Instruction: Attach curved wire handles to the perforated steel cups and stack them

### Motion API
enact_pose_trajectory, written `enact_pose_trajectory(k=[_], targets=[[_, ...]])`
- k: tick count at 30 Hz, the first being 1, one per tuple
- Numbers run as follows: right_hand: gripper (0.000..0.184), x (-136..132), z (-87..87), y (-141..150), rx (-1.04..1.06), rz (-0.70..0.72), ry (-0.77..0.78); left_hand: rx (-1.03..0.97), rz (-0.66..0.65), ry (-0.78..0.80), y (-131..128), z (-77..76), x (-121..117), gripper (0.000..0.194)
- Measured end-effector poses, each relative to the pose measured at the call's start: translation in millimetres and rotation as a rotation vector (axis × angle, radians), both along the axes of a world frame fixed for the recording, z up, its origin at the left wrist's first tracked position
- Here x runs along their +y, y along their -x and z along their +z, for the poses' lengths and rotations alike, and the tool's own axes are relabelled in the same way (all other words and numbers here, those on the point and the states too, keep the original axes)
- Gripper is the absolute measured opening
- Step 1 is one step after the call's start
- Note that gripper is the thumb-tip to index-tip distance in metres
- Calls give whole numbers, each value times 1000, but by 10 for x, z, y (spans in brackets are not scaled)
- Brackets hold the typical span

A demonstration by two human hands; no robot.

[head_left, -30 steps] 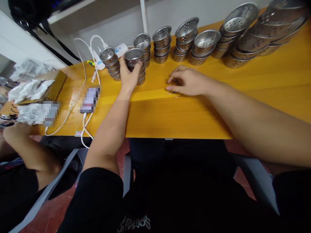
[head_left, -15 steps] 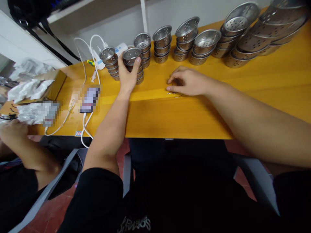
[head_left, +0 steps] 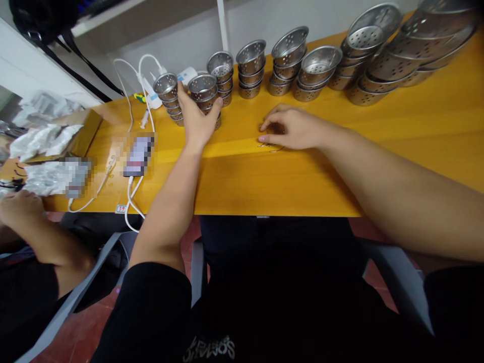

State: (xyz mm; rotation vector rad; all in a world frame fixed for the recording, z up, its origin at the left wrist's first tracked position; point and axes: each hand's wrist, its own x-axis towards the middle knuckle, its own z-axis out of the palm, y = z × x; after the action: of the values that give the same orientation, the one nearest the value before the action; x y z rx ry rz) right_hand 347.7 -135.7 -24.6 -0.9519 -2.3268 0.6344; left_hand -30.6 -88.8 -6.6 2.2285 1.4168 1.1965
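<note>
Left hand: the left hand [head_left: 198, 123] reaches over the table, palm towards the cups; grip wide — thumb and forefinger splayed either side of one stack; firm contact, cannot tell.
Gripped-at stack: silver round perforated metal cups in a stack [head_left: 202, 85], second from the left along the yellow wood-look tabletop [head_left: 234, 186]; lower tiers partly hidden by the hand.
Steadying: looks like the step in hand, my judgement; best done with even pressure from both sides, low on the tiers; pushing only the top rim could tip it.
Left gap: a similar silver perforated cup stack [head_left: 166, 86] stands just beside the forefinger; narrow room, so the finger should slide in straight without knuckling it.
Back and right: another silver perforated cup stack [head_left: 220, 65] just behind; push gently, little slack there.
Right hand: the right hand [head_left: 297, 126] low at the tabletop, fingers loosely curled, small gap between thumb and fingertips; whether anything is pinched, cannot tell.
Wires: thin curved shiny wire pieces [head_left: 276, 149] under and beside the right thumb; light touch advised, they may snag or scatter.
Cable: white charging cable [head_left: 130, 182] near the left arm; elbow best kept clear.
</note>
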Motion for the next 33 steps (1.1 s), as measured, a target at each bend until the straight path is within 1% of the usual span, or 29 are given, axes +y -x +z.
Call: enact_pose_trajectory(k=[2, 4, 6, 8, 10, 14, 16, 18, 20, 22, 24, 26, 28, 29, 31, 33], targets=[[38, -9, 9, -2, -9, -3, 6, 28, 151, 6, -88, 136, -160, 98], [38, -16, 15, -3, -12, -4, 12, 153, 185, 9, -171, 271, -327, 94], [38, -16, 15, -4, -12, -3, 14, 203, 188, -35, -215, 363, -444, 93], [37, -11, 9, -4, -7, -4, 19, 205, 197, -93, -211, 390, -475, 91], [38, -4, 2, -6, -1, -4, 24, 211, 219, -128, -172, 364, -427, 86], [40, 4, 2, -16, 15, 7, 30, 218, 248, -133, -88, 279, -275, 72], [42, 6, 6, -21, 22, 14, 30, 221, 264, -122, -78, 282, -266, 75], [41, 8, 5, -24, 28, 18, 25, 232, 289, -102, -102, 337, -328, 82], [39, 10, 1, -23, 32, 20, 26, 238, 296, -98, -163, 430, -447, 85], [38, 10, -3, -18, 31, 17, 29, 218, 254, -112, -253, 522, -584, 76], [37, 8, -3, -12, 24, 13, 29, 170, 134, -94, -348, 558, -689, 60], [38, 3, 2, -9, 22, 10, 29, 140, -33, -20, -423, 501, -728, 49], [40, -6, 10, -9, 19, 9, 40, 139, -179, 77, -454, 364, -694, 47], [41, -11, 13, -10, 18, 8, 47, 145, -226, 119, -451, 280, -656, 46], [43, -20, 17, -13, 18, 5, 57, 158, -267, 177, -411, 119, -558, 46], [43, -28, 16, -12, 20, 2, 57, 157, -258, 201, -345, 0, -453, 47]])
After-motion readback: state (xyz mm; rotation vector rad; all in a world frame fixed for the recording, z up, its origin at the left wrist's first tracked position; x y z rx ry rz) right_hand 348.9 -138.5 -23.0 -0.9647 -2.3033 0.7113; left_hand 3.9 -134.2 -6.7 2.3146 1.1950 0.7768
